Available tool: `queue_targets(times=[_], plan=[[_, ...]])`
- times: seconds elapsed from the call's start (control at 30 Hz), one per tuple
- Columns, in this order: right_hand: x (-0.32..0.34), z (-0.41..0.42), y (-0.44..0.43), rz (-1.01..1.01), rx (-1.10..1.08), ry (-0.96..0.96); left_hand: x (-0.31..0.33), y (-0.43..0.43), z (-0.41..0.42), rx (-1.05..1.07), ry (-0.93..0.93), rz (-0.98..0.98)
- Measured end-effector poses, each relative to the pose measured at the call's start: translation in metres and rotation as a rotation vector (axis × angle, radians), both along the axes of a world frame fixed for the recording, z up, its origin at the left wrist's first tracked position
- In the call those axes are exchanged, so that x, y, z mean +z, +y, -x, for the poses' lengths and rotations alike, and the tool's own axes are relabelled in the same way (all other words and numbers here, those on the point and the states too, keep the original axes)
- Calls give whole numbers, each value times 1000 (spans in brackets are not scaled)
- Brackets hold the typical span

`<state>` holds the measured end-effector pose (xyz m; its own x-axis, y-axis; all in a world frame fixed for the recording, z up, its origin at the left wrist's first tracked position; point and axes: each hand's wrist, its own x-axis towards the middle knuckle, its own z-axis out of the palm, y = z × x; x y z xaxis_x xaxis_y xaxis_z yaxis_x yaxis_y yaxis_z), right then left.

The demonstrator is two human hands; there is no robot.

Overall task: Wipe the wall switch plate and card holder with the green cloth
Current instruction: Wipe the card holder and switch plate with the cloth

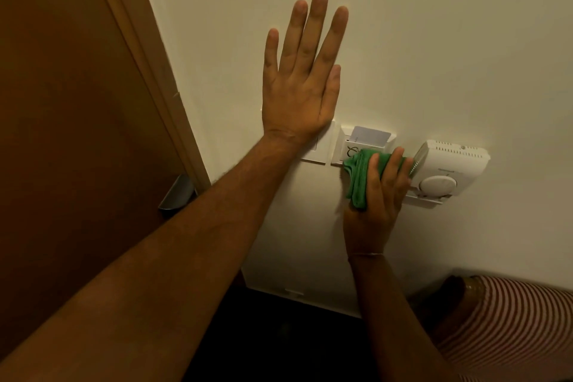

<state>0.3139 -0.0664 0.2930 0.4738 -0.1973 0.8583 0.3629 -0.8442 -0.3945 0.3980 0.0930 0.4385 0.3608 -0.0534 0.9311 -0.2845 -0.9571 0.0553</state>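
Note:
A white switch plate [319, 149] is on the cream wall, partly hidden behind my left wrist. Right beside it is the white card holder [347, 146] with a pale key card [370, 136] standing in its slot. My left hand [302, 77] lies flat on the wall above the switch plate, fingers spread, holding nothing. My right hand [379, 195] grips the folded green cloth [359, 177] and presses it against the lower right part of the card holder.
A white thermostat [446, 167] with a round dial is mounted just right of the cloth, touching my right fingers. A brown door [68, 102] with a metal handle [176, 194] fills the left. A striped sleeve [511, 326] shows at the bottom right.

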Motion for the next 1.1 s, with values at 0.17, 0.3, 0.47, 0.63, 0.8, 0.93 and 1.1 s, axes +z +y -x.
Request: queue_targets(times=[0.17,0.3,0.47,0.63,0.8,0.93,1.1], plan=[[-6,10,-4,21,37,75,-1,0,-3,-17,-12,-14],[18,0,2,-38,85,-41,-1,0,-7,-12,-22,-7],[3,2,1,68,-76,5,-3,0,-8,-31,-16,12],[-6,5,-2,66,-33,45,-1,1,-4,-33,-19,-9],[7,9,12,-9,-4,34,-2,0,-6,-11,-27,-1],[17,8,21,-17,-48,35,-2,-2,-6,8,-26,44],[20,2,22,-8,-65,5,-1,1,-7,13,-42,9]])
